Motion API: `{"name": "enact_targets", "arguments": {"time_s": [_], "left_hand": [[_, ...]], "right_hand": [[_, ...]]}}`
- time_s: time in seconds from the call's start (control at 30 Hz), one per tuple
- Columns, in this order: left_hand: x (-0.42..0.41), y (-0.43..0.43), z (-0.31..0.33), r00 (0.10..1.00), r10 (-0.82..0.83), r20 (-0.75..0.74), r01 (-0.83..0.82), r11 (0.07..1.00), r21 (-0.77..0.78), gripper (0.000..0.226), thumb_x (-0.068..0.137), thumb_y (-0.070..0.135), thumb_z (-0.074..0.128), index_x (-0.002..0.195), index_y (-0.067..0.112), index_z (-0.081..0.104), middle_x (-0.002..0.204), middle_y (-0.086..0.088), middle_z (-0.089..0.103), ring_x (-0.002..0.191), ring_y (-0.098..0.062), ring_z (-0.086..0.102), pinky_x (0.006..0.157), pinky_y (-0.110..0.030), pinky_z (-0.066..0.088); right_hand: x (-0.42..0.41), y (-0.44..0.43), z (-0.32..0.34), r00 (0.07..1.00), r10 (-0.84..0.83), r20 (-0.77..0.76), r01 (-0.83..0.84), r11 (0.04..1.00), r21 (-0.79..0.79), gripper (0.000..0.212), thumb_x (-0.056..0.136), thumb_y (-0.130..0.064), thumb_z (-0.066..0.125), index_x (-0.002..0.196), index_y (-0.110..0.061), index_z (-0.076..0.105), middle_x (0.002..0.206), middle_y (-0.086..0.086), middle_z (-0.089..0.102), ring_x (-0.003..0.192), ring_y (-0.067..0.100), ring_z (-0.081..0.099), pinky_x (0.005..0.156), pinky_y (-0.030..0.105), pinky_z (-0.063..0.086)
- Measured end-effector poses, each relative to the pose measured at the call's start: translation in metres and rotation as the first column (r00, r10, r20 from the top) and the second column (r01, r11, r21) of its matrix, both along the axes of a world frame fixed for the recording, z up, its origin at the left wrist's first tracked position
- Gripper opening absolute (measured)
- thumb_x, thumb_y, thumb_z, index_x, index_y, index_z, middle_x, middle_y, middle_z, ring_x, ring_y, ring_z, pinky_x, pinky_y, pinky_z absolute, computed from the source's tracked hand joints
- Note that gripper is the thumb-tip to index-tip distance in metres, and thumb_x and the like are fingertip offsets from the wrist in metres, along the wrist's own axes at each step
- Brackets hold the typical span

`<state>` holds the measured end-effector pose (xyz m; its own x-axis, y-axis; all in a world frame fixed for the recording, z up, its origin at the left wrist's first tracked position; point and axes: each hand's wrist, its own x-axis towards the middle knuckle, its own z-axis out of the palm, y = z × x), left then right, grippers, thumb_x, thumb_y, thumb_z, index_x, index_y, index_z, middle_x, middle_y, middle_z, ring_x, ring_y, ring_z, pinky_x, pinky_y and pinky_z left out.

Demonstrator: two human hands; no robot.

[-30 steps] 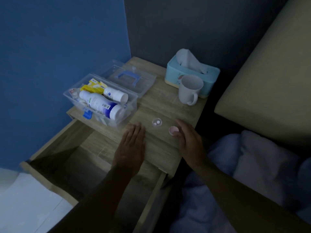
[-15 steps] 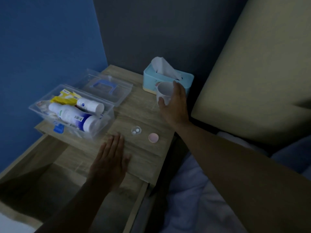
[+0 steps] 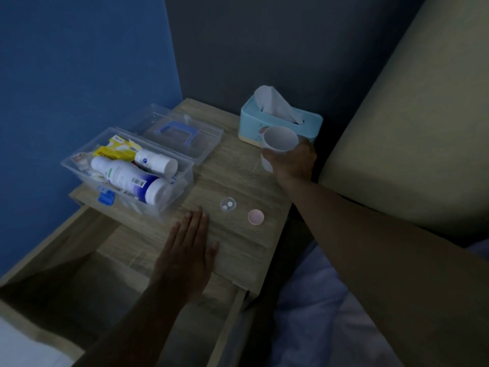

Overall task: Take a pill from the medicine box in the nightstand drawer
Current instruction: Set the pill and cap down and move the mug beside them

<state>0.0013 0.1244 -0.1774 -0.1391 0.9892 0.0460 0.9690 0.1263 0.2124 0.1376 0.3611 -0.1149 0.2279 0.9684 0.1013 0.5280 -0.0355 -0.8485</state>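
My right hand [image 3: 292, 161] is wrapped around the white cup [image 3: 279, 144], fingers closed on its side, the cup tipped toward me just in front of the tissue box [image 3: 280, 123]. I can't tell whether there's any water in it — the light is too dim. If there is, that tilt is my first worry: a slop over the rim lands on the nightstand top [image 3: 238, 242].

My left hand [image 3: 185, 250] lies flat and open on the wood, holding nothing, near the front edge above the open drawer [image 3: 79, 260].

The pills [image 3: 226, 207] sit in a small clear cap [image 3: 228, 203] just ahead of my left fingertips, the pink lid [image 3: 256, 216] beside it. That cap looks light — a careless sweep of either arm could flick it into the drawer or onto the bedding [image 3: 330, 313].

The medicine box [image 3: 127, 170] stands open on the left corner, partly overhanging the drawer; a nudge might tip it in.
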Motion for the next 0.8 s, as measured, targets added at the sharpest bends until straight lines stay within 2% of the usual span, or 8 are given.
{"name": "enact_targets", "arguments": {"time_s": [0.1,0.17,0.33,0.5,0.57,0.63,0.7,0.8], "left_hand": [[-0.001,-0.001,-0.002,1.000,0.000,0.010,0.000,1.000,0.010,0.066,0.097,0.044,0.025,0.148,0.002,0.037,0.155,-0.019,0.034,0.146,-0.030,0.030,0.117,-0.048,0.029],[-0.002,-0.001,-0.003,1.000,-0.001,-0.002,0.001,1.000,0.010,0.066,0.098,0.044,0.025,0.148,0.003,0.036,0.155,-0.018,0.034,0.145,-0.029,0.031,0.118,-0.047,0.027],[-0.002,-0.001,-0.002,1.000,0.002,-0.006,-0.002,1.000,-0.010,0.070,0.097,0.048,0.016,0.152,0.007,0.027,0.159,-0.015,0.026,0.149,-0.026,0.022,0.121,-0.041,0.017],[-0.001,-0.002,-0.002,1.000,0.020,0.006,-0.020,0.999,-0.028,0.070,0.097,0.049,0.013,0.154,0.010,0.021,0.162,-0.012,0.019,0.151,-0.023,0.015,0.122,-0.041,0.015],[-0.001,-0.002,-0.002,1.000,0.025,0.002,-0.025,0.999,-0.033,0.070,0.096,0.049,0.013,0.155,0.010,0.020,0.162,-0.012,0.018,0.151,-0.022,0.014,0.123,-0.041,0.015],[0.000,-0.001,-0.002,1.000,0.027,0.002,-0.027,0.999,-0.032,0.070,0.097,0.048,0.014,0.154,0.010,0.021,0.162,-0.012,0.017,0.151,-0.022,0.013,0.122,-0.041,0.016],[0.001,-0.002,-0.001,1.000,0.026,0.013,-0.026,0.999,-0.025,0.070,0.097,0.047,0.015,0.154,0.009,0.022,0.162,-0.012,0.019,0.151,-0.023,0.014,0.122,-0.042,0.017],[0.001,-0.003,-0.001,1.000,0.020,0.019,-0.019,1.000,-0.024,0.071,0.096,0.047,0.013,0.154,0.008,0.021,0.162,-0.012,0.018,0.151,-0.023,0.013,0.122,-0.042,0.017]], "right_hand": [[0.005,-0.010,-0.002,0.999,0.048,0.008,-0.048,0.998,0.040,0.085,0.057,-0.040,0.089,0.131,-0.017,0.055,0.131,0.002,0.058,0.121,0.019,0.056,0.094,0.037,0.054],[0.009,-0.018,-0.003,0.996,0.089,0.016,-0.090,0.994,0.062,0.082,0.057,-0.041,0.088,0.129,-0.018,0.058,0.128,0.001,0.060,0.118,0.018,0.057,0.094,0.036,0.054],[0.017,-0.040,-0.002,0.977,0.211,0.025,-0.212,0.971,0.111,0.077,0.056,-0.042,0.089,0.125,-0.020,0.061,0.124,-0.001,0.061,0.112,0.012,0.056,0.087,0.026,0.049],[0.019,-0.059,0.001,0.951,0.307,0.042,-0.310,0.942,0.131,0.077,0.058,-0.038,0.091,0.125,-0.017,0.060,0.125,0.002,0.060,0.113,0.012,0.056,0.090,0.027,0.051],[0.018,-0.063,0.000,0.946,0.322,0.045,-0.325,0.935,0.145,0.076,0.058,-0.038,0.091,0.124,-0.016,0.062,0.123,0.000,0.060,0.108,0.007,0.054,0.086,0.019,0.048],[0.017,-0.066,-0.001,0.945,0.325,0.047,-0.328,0.931,0.159,0.074,0.057,-0.038,0.091,0.122,-0.017,0.063,0.117,-0.007,0.059,0.102,0.001,0.051,0.077,0.002,0.038],[0.017,-0.069,-0.002,0.944,0.327,0.047,-0.331,0.928,0.169,0.073,0.056,-0.038,0.092,0.121,-0.019,0.063,0.110,-0.012,0.056,0.098,-0.002,0.049,0.069,-0.005,0.034],[0.018,-0.072,-0.003,0.941,0.333,0.056,-0.338,0.926,0.170,0.073,0.057,-0.038,0.092,0.121,-0.019,0.063,0.115,-0.007,0.062,0.100,0.001,0.053,0.075,0.005,0.039]]}}
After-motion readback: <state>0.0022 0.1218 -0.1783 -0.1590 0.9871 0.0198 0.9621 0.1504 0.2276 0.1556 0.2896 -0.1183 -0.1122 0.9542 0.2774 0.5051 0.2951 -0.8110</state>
